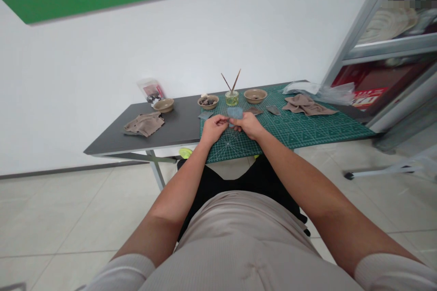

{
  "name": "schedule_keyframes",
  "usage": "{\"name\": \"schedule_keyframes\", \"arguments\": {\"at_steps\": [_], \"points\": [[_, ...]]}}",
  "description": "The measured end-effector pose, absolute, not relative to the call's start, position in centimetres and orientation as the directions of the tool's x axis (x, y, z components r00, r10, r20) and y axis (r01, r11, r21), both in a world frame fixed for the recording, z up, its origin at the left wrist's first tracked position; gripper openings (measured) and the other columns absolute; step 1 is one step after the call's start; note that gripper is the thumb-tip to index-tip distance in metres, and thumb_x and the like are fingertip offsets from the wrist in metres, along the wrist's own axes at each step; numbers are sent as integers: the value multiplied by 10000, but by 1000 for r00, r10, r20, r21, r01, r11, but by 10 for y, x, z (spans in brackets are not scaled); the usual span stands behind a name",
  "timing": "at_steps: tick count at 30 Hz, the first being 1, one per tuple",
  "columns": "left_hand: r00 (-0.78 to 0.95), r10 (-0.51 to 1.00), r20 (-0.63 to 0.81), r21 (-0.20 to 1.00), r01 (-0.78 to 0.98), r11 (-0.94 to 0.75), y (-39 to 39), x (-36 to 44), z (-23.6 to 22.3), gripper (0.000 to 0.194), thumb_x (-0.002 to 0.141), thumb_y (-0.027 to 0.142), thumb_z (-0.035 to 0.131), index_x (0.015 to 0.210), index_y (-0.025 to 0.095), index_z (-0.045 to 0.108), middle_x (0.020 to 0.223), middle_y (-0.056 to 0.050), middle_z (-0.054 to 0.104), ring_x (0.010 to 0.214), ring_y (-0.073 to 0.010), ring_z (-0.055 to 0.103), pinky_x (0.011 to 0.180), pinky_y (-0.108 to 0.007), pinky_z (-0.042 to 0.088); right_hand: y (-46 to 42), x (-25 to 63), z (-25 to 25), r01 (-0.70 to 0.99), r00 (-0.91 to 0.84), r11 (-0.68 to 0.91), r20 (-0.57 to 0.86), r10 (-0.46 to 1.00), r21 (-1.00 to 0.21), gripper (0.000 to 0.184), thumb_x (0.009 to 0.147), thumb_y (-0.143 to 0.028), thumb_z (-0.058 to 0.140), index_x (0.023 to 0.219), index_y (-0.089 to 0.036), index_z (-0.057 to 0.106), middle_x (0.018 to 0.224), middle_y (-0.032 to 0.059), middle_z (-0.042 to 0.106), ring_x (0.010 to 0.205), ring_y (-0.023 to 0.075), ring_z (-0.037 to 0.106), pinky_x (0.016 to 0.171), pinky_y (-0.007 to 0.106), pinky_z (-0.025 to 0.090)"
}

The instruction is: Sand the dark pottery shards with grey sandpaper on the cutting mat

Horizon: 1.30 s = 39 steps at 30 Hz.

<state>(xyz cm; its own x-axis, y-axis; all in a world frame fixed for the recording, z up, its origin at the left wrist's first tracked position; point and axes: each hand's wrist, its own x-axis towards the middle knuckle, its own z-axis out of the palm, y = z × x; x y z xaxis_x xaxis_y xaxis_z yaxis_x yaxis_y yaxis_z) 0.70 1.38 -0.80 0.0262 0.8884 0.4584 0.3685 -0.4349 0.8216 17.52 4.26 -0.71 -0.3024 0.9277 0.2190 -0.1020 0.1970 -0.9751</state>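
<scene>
A small flat blue-grey piece (235, 112) is held upright over the green cutting mat (285, 134), its exact kind too small to tell. My right hand (251, 126) grips it, thumb across its lower part. Close by on the left, my left hand (214, 129) has its fingertips pinched together near the piece's lower left edge. What lies inside that pinch is hidden. Another flat bluish piece (205, 115) rests just beyond my left hand. Past my right hand lie a brown flat piece (254, 110) and a grey one (273, 110).
A glass jar (231, 98) with two brushes stands behind my hands. Beside it are a bowl of dark bits (208, 102) and another bowl (255, 96). Further out are a third bowl (164, 105), brown cloths (145, 124) (307, 105) and a plastic bag (321, 92).
</scene>
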Motion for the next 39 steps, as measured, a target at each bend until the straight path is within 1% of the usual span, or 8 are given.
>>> {"name": "schedule_keyframes", "arguments": {"at_steps": [7,12,18,24,27,32,35,39], "points": [[26,887,461,823,362,-438,13,6,-8,140,731,188,674,853,168,739,719,11,703,656,-123,619,670,-254,510,42,175,-6,-117,-296,190,217,930,-975,496,526,-572,887,628,-146,654,564,42,656,465,105,521,416,222,358],[12,885,465,815,384,-433,13,5,-7,139,754,182,672,858,176,764,753,-1,736,699,-137,651,721,-273,527,41,175,-5,-86,-323,206,223,920,-975,493,532,-566,896,653,-144,673,566,36,654,483,113,538,424,225,378],[5,885,465,812,395,-429,15,4,-9,150,745,152,694,864,176,781,781,-12,749,713,-143,658,713,-272,530,41,175,-6,-89,-316,224,241,918,-971,517,550,-601,887,679,-145,678,570,30,648,495,112,535,437,228,391],[69,819,570,719,440,-538,17,-1,-7,93,759,195,718,821,203,786,786,-15,700,759,-151,632,739,-289,514,42,178,-7,-90,-378,230,247,892,-969,510,609,-611,854,724,-137,703,616,49,675,518,117,548,466,237,404],[89,801,592,697,442,-565,17,-2,-4,78,751,194,721,798,204,783,784,-14,683,757,-150,620,740,-295,510,41,179,-6,-81,-418,227,240,876,-971,505,623,-609,840,733,-134,709,636,53,685,526,116,550,477,238,401],[52,822,567,738,412,-535,16,2,-7,108,738,168,703,817,185,775,775,-13,699,716,-137,624,712,-280,516,39,178,-6,-91,-361,227,244,900,-970,490,602,-573,857,757,-130,714,609,38,668,510,108,521,465,232,371],[10,859,513,799,361,-481,15,4,-8,128,737,174,705,848,172,770,804,-23,741,725,-144,654,723,-285,539,40,176,-7,-105,-343,224,246,907,-969,494,584,-560,868,764,-128,708,623,53,686,505,110,517,453,231,352],[11,871,490,810,362,-461,14,3,-8,106,737,184,708,823,173,768,803,-23,759,745,-159,676,744,-297,548,40,175,-7,-81,-333,208,223,916,-975,512,567,-573,874,743,-131,686,605,70,686,482,115,503,437,235,326]]}}
